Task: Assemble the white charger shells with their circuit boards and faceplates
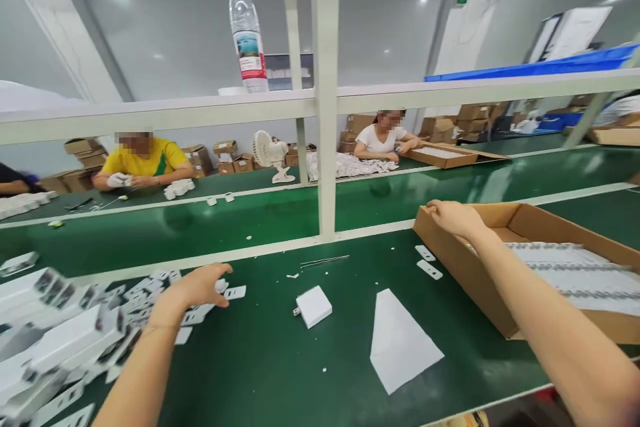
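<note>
My left hand [199,285], left of the charger [316,307], has its thumb and fingertips spread apart, with a small white piece [221,286] showing between them; I cannot tell whether I touch it. Under and behind that hand, further left of the charger, white parts [65,340] lie heaped up. My right hand [454,217], right of the charger and further back, rests on the rim of a cardboard box [450,253] at its rear left corner, fingers bent; I cannot tell whether they are clamped on it. The box stands at an angle, well to the charger's right, with white rows [575,263] inside below its rim.

The charger sits flat on the green surface [260,367], prongs pointing left. A strip of surface separates it from my left hand, and a wider one runs from it to the box. In that wider stretch lie a white sheet [403,350], just right of the charger and nearer me, and two white plates [429,271], right and further back, close beside the box. Behind the charger lies a thin rod [325,261], then the pale far edge [373,232], where a post [327,93] rises. Near the charger's front, a tiny scrap [324,369] dots the green.
</note>
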`<state>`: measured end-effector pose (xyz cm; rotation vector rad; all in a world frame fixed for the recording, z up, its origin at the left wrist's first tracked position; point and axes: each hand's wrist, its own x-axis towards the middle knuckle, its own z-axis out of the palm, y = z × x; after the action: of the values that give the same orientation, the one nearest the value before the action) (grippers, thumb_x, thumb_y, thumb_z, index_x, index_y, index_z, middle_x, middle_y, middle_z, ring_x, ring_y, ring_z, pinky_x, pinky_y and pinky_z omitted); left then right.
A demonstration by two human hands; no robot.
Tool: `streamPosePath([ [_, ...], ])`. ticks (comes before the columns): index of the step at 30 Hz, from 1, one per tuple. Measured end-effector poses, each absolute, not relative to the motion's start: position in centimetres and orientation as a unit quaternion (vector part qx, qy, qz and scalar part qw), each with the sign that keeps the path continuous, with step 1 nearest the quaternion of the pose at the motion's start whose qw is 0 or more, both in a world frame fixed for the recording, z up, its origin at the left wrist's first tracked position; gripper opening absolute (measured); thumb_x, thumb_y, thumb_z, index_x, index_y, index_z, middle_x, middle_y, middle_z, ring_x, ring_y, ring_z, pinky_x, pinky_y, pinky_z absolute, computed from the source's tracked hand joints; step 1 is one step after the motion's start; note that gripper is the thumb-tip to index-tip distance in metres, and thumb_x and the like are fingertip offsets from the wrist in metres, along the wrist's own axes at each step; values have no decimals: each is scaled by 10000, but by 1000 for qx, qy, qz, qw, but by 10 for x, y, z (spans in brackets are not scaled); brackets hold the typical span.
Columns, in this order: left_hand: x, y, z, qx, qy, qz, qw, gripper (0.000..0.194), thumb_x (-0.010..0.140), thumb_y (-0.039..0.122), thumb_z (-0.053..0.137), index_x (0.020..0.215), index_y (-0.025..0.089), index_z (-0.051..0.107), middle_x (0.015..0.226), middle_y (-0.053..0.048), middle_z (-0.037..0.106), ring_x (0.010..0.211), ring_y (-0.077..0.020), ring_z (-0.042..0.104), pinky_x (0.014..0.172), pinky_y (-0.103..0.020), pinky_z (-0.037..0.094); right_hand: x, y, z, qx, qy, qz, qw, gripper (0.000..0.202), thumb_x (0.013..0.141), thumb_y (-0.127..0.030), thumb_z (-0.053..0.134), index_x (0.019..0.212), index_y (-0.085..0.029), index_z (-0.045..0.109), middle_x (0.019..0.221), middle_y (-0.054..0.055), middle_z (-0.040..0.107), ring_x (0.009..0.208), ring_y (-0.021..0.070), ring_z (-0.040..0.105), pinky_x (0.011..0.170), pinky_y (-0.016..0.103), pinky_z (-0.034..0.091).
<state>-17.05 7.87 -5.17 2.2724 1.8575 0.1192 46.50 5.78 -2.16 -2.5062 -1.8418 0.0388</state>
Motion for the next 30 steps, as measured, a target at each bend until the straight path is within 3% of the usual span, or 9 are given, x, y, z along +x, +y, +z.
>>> streamPosePath([
  [7,-165,53,-89,826,558,-28,72,409,986,427,676,1294,163,623,1338,-123,629,1227,-290,616,1082,-543,496,409,35,-70,-727,-676,70,-97,215,1016,-341,679,1101,-143,691,1095,65,707,970,206,700,884,404,600],
  [12,-148,52,-83,856,515,-10,34,458,961,478,590,1279,160,674,1337,-176,670,1229,-378,636,1069,-561,480,409,17,-95,-751,-642,76,-132,269,1010,-334,688,1201,-145,667,1208,90,681,1051,230,688,913,432,600],
  [16,-92,29,-76,884,466,34,21,546,1027,601,432,1366,217,621,1423,-111,633,1298,-321,602,1106,-460,474,410,11,-102,-770,-623,59,-126,310,1013,-341,681,1254,-149,648,1264,102,661,1103,249,673,944,458,589],
  [20,-10,8,-87,898,439,33,7,586,1004,635,533,1335,160,619,1343,-167,657,1261,-331,607,1109,-526,454,404,16,-107,-794,-594,38,-122,348,1021,-361,667,1302,-160,624,1279,103,652,1103,253,671,944,469,589],
  [26,36,17,-89,908,413,29,63,366,922,489,748,959,131,683,934,-56,707,884,-211,698,867,-434,594,400,16,-114,-815,-570,21,-100,342,1016,-368,672,1283,-156,635,1300,109,643,1130,260,659,962,475,577],
  [28,28,19,-71,917,379,85,89,379,856,472,812,1006,149,683,961,-57,724,877,-217,707,832,-410,603,402,15,-117,-820,-567,22,-81,358,1015,-372,673,1299,-159,626,1311,111,636,1133,263,657,960,478,579],
  [30,17,16,-48,921,333,169,111,481,792,408,863,1166,192,651,1121,-72,735,992,-244,716,876,-396,601,404,14,-119,-823,-564,28,-60,368,1016,-377,671,1312,-164,619,1315,110,632,1129,263,658,955,478,581],
])
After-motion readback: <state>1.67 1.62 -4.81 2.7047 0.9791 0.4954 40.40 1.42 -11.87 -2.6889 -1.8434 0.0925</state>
